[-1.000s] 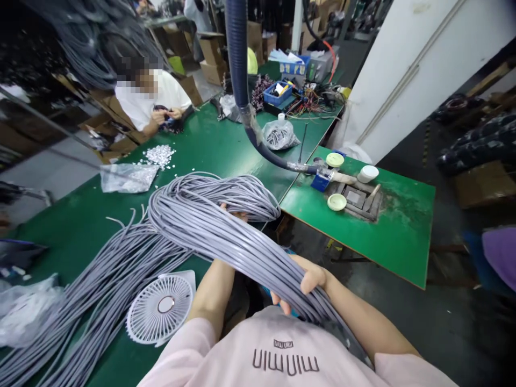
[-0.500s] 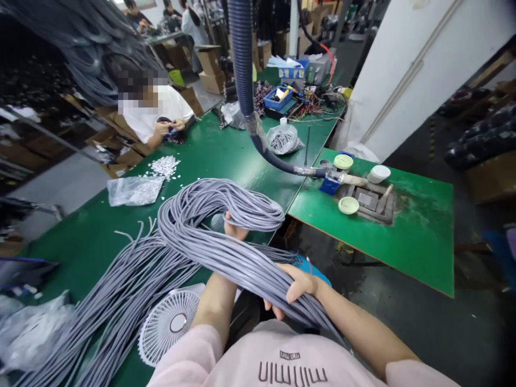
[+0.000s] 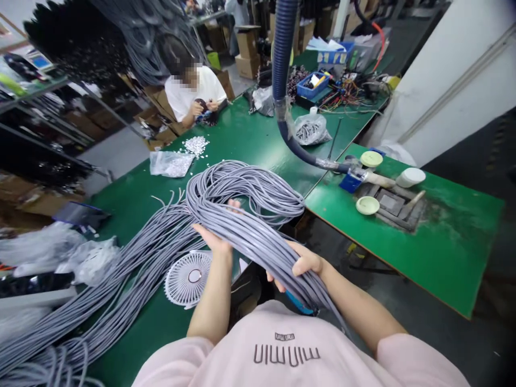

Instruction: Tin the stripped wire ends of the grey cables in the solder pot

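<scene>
A thick bundle of grey cables runs from a looped coil on the green table down toward my body. Beneath the bundle, my left hand supports it with the palm up and the thumb apart; its other fingers are partly hidden behind the cables. Nearer my body, my right hand is wrapped round the bundle, thumb on top and fingertips showing below. More grey cables lie in long strands across the table at the left. A white round fan lies beside my left forearm.
Across the green table, a person in a white top handles small dark items. A dark hose hangs over the table. Small tubs and a soldering pot stand on the right board. Plastic bags lie at the left.
The view has turned left, so the scene sits farther right. My left hand has slid back under the bundle, its thumb now showing on the left. My right hand still grips the cables.
</scene>
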A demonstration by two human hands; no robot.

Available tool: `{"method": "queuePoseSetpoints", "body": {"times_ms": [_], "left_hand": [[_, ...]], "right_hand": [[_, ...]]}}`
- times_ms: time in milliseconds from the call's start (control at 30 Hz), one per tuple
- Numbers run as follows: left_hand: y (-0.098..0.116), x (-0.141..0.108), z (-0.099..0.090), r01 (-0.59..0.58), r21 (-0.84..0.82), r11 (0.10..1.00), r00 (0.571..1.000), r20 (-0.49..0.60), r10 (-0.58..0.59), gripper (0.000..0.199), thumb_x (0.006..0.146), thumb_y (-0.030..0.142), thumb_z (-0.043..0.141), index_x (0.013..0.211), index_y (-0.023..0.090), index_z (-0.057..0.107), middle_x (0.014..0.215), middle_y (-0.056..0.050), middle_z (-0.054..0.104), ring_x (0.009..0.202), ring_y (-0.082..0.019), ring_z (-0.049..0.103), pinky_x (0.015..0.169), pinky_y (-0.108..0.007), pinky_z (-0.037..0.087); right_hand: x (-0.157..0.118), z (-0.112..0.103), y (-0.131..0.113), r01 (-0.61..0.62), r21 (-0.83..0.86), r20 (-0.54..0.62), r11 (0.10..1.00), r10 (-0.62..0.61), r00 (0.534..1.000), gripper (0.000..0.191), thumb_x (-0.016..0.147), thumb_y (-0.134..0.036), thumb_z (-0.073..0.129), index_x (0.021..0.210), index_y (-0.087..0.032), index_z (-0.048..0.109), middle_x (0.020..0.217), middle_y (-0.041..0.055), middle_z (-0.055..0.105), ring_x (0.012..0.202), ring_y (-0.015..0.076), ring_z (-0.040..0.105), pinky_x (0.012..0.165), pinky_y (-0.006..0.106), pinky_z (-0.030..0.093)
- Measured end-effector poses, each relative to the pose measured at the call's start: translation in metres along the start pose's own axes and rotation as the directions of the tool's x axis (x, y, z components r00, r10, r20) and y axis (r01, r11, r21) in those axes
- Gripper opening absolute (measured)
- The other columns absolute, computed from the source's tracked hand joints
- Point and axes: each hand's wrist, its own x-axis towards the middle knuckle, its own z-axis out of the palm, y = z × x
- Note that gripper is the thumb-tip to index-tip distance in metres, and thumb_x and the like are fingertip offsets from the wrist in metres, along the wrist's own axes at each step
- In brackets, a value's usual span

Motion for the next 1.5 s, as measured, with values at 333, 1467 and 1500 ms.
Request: {"method": "queuePoseSetpoints", "body": {"times_ms": [333,1467,1500], "left_hand": [[-0.035,0.053,0.109,0.093,0.000,0.996,0.996,0.011,-0.093,0.034,0.088,0.046,0.049,0.079,0.015,0.058,0.071,-0.003,0.064,0.071,-0.014,0.064,0.086,-0.032,0.053],[-0.121,0.026,-0.003,-0.056,0.493,0.868,0.931,-0.288,0.223,0.032,0.099,0.038,0.031,0.094,0.013,0.050,0.098,-0.002,0.062,0.107,-0.013,0.055,0.101,-0.026,0.046],[-0.123,0.026,-0.002,-0.048,0.485,0.873,0.929,-0.300,0.218,0.032,0.099,0.038,0.031,0.093,0.013,0.049,0.098,-0.002,0.062,0.108,-0.013,0.054,0.102,-0.028,0.045]], "right_hand": [[-0.056,-0.026,-0.077,-0.088,-0.033,-0.140,0.996,0.083,0.987,0.059,0.069,-0.041,0.067,0.115,-0.013,0.043,0.107,0.0175,0.066,0.079,0.0260,0.070,0.068,0.049,0.060],[-0.126,-0.101,0.043,-0.271,0.200,0.000,0.941,0.277,0.961,0.053,0.068,-0.040,0.078,0.102,-0.014,0.047,0.085,0.0108,0.073,0.073,0.0250,0.072,0.061,0.039,0.061],[-0.127,-0.102,0.037,-0.305,0.172,-0.033,0.937,0.315,0.949,0.048,0.069,-0.036,0.077,0.100,-0.014,0.047,0.081,0.0098,0.073,0.070,0.0243,0.072,0.059,0.038,0.061]]}}
